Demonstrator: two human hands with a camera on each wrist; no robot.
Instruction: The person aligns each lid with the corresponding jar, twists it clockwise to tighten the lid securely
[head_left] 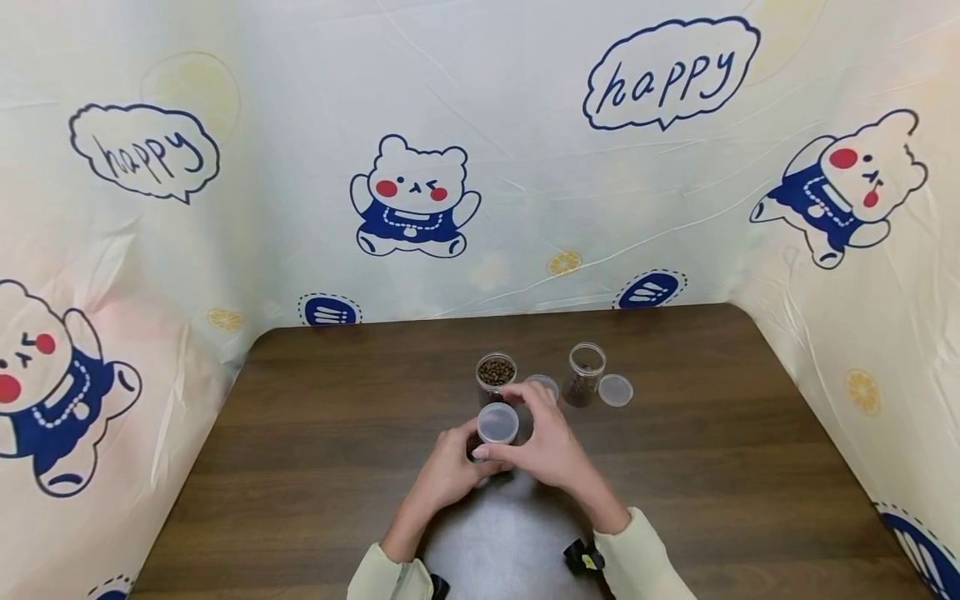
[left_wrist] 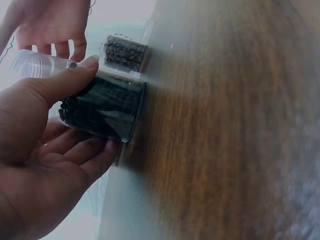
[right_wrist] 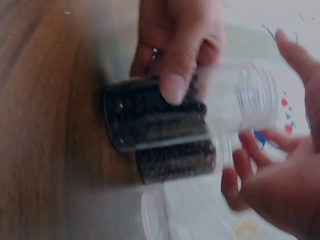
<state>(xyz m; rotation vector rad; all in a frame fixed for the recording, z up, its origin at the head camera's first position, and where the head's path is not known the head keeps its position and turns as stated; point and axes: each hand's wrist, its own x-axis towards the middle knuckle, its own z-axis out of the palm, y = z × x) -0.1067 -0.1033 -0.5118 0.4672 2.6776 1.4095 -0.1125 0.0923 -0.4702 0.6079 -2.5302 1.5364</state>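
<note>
My left hand [head_left: 450, 471] grips a clear plastic jar [left_wrist: 107, 105] low on its side, thumb on one side and fingers on the other. Dark, bean-like pieces fill its lower part, and a translucent lid [head_left: 498, 423] covers the top. Around that lid my right hand [head_left: 551, 442] is spread; the right wrist view shows its thumb and fingers held apart from the jar. Just behind stands a second jar [head_left: 496, 372] of brown beans, with no lid on it. Whether the gripped jar's base touches the table cannot be told.
A third uncapped jar [head_left: 584, 379] with dark contents stands at the back right, a loose lid [head_left: 616, 390] lying beside it. Another lid [head_left: 544, 383] lies partly behind my right hand. The brown wooden table [head_left: 337, 433] meets a printed cloth [head_left: 525, 208] at its far edge.
</note>
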